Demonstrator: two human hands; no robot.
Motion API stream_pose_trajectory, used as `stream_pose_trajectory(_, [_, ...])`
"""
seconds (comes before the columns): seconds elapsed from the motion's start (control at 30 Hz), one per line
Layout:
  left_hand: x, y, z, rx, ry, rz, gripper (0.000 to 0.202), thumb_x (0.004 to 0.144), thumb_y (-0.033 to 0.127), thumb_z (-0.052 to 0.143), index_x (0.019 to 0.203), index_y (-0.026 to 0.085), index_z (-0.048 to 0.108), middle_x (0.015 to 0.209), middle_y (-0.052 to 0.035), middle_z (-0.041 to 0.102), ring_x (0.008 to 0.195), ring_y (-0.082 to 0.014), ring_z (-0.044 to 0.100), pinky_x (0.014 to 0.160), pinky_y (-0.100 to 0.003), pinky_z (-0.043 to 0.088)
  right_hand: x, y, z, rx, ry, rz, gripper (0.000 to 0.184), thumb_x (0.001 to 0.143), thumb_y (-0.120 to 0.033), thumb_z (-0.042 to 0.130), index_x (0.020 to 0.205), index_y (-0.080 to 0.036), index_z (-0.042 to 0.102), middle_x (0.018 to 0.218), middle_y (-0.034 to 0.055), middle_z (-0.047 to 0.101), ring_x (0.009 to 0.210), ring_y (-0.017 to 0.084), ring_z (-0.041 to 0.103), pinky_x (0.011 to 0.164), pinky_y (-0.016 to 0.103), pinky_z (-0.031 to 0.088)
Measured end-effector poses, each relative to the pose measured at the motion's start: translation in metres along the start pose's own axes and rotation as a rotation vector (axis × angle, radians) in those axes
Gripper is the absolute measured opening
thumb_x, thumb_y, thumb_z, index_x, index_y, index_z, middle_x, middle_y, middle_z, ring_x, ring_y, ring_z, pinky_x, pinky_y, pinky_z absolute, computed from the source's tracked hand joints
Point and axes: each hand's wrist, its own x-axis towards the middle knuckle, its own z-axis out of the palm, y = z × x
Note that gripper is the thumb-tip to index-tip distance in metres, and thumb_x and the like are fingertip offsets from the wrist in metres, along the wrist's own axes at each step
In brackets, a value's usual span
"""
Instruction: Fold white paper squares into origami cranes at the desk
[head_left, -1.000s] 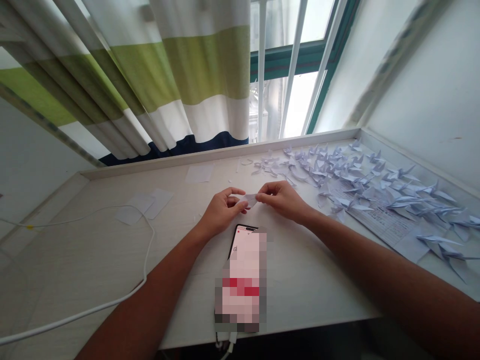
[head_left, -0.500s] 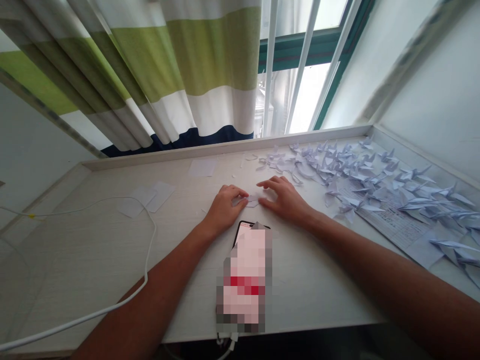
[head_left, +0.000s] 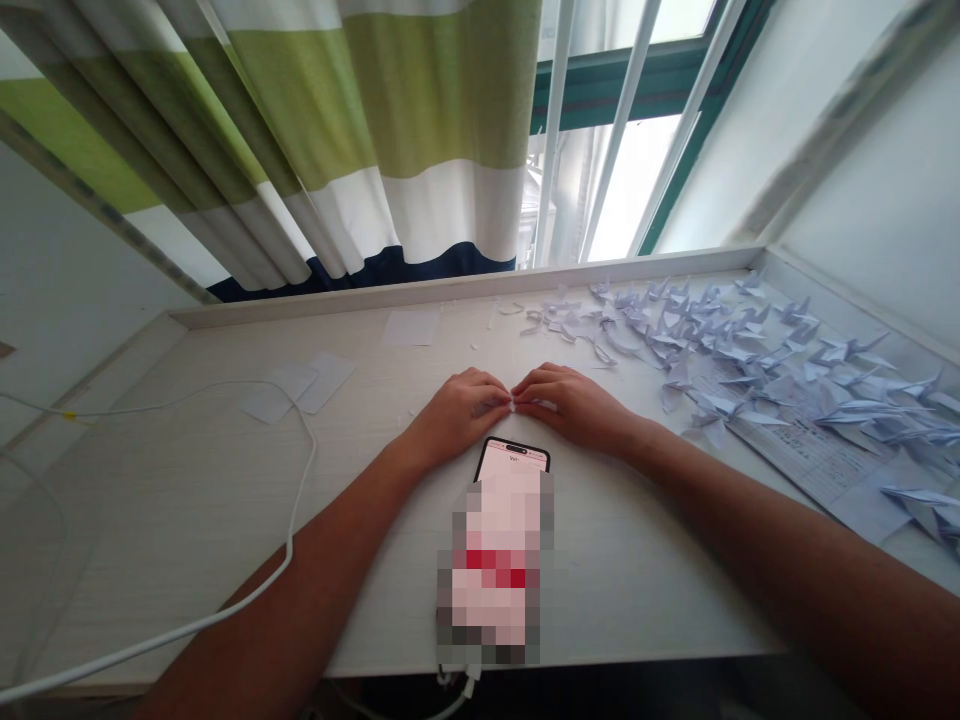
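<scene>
Lying nearest on the pale, wood-grained table is a black-rimmed, rectangular phone with a pink screen, mostly pixelated. Just past its far end, a small white piece of folded paper sits between the bare left hand and the bare right hand, almost wholly covered by their fingertips. Each grip is narrow, thumb and fingers pinched together at the paper; how firmly they press, I cannot tell. The step in hand looks like shaping or creasing a fold, and the next move seems to call for keeping the edges aligned while the crease is pressed flat. Farther off, thin, flat white sheets lie to the left, and a spread of pointed, folded white paper pieces to the right.
</scene>
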Motion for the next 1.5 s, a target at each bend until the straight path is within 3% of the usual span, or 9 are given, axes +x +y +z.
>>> stream_pose_trajectory(0.23, [0.001, -0.006, 0.0, 0.009, -0.038, -0.007, 0.014, 0.095, 0.023, 0.066, 0.091, 0.025, 0.079, 0.105, -0.0042, 0.078, 0.102, -0.023, 0.067, 0.098, -0.041, 0.046, -0.001, -0.003, 0.002, -0.033, -0.006, 0.056, 0.018, 0.099, -0.022, 0.06, 0.099, -0.02, 0.078, 0.106, 0.0091, 0.079, 0.102, 0.027, 0.069, 0.093, 0.042, 0.052])
stream_pose_trajectory(0.47, [0.005, 0.006, 0.005, -0.062, 0.054, -0.206, 0.011, 0.088, 0.016, 0.067, 0.081, 0.021, 0.074, 0.094, -0.0044, 0.077, 0.097, -0.021, 0.067, 0.091, -0.036, 0.051, 0.003, -0.011, 0.007, 0.089, 0.106, 0.285, 0.012, 0.09, -0.017, 0.067, 0.082, -0.02, 0.076, 0.098, 0.0064, 0.08, 0.097, 0.026, 0.071, 0.09, 0.04, 0.054])
stream_pose_trajectory(0.6, [0.006, 0.005, 0.007, -0.109, 0.071, -0.29, 0.006, 0.084, 0.016, 0.07, 0.083, 0.02, 0.075, 0.096, -0.0049, 0.077, 0.097, -0.0204, 0.068, 0.091, -0.034, 0.053, 0.005, -0.01, 0.007, 0.227, 0.15, 0.42, 0.006, 0.084, -0.017, 0.072, 0.086, -0.019, 0.077, 0.095, 0.0067, 0.08, 0.091, 0.024, 0.074, 0.086, 0.037, 0.056])
stream_pose_trajectory(0.77, [0.008, 0.01, 0.004, -0.18, 0.059, -0.435, 0.013, 0.077, 0.018, 0.076, 0.09, 0.017, 0.077, 0.094, -0.0056, 0.077, 0.089, -0.0201, 0.07, 0.084, -0.032, 0.054, 0.007, -0.008, 0.005, 0.348, 0.112, 0.461, 0.011, 0.079, -0.013, 0.073, 0.088, -0.018, 0.077, 0.093, 0.006, 0.081, 0.089, 0.023, 0.075, 0.085, 0.033, 0.057])
stream_pose_trajectory(0.97, [0.01, 0.014, 0.005, -0.21, 0.074, -0.446, 0.011, 0.08, 0.024, 0.073, 0.089, 0.018, 0.078, 0.088, -0.004, 0.077, 0.086, -0.0201, 0.07, 0.081, -0.031, 0.053, 0.011, -0.012, 0.001, 0.386, 0.096, 0.498, 0.013, 0.076, -0.011, 0.073, 0.086, -0.018, 0.078, 0.091, 0.005, 0.081, 0.087, 0.021, 0.075, 0.083, 0.032, 0.056])
stream_pose_trajectory(1.13, [0.008, 0.008, 0.012, -0.108, 0.092, -0.411, 0.01, 0.082, 0.022, 0.072, 0.092, 0.021, 0.076, 0.095, -0.0031, 0.076, 0.09, -0.0198, 0.07, 0.086, -0.033, 0.053, 0.013, -0.01, 0.003, 0.425, 0.113, 0.546, 0.008, 0.076, -0.015, 0.075, 0.083, -0.018, 0.078, 0.087, 0.0048, 0.08, 0.081, 0.021, 0.073, 0.077, 0.031, 0.056])
stream_pose_trajectory(1.23, [0.005, 0.007, 0.016, -0.041, 0.107, -0.373, 0.01, 0.084, 0.02, 0.071, 0.093, 0.022, 0.075, 0.097, -0.0031, 0.074, 0.091, -0.0192, 0.069, 0.088, -0.034, 0.054, 0.013, -0.007, 0.009, 0.359, 0.144, 0.504, 0.005, 0.08, -0.018, 0.074, 0.083, -0.018, 0.078, 0.087, 0.0053, 0.08, 0.082, 0.021, 0.073, 0.077, 0.032, 0.055])
stream_pose_trajectory(1.37, [0.003, 0.009, 0.015, 0.135, 0.141, -0.219, 0.007, 0.089, 0.018, 0.069, 0.09, 0.023, 0.073, 0.098, -0.0031, 0.072, 0.099, -0.0215, 0.065, 0.093, -0.037, 0.051, 0.01, -0.002, 0.013, 0.129, 0.164, 0.323, 0.01, 0.086, -0.021, 0.072, 0.092, -0.019, 0.08, 0.101, 0.0074, 0.079, 0.097, 0.025, 0.071, 0.091, 0.039, 0.054])
stream_pose_trajectory(1.5, [0.005, 0.007, 0.01, 0.359, 0.067, -0.088, 0.019, 0.095, 0.014, 0.059, 0.088, 0.022, 0.075, 0.096, -0.005, 0.071, 0.097, -0.0221, 0.063, 0.092, -0.039, 0.05, 0.001, -0.005, 0.004, -0.061, 0.045, 0.123, 0.021, 0.097, -0.027, 0.061, 0.103, -0.023, 0.081, 0.12, 0.008, 0.077, 0.119, 0.031, 0.066, 0.104, 0.05, 0.05])
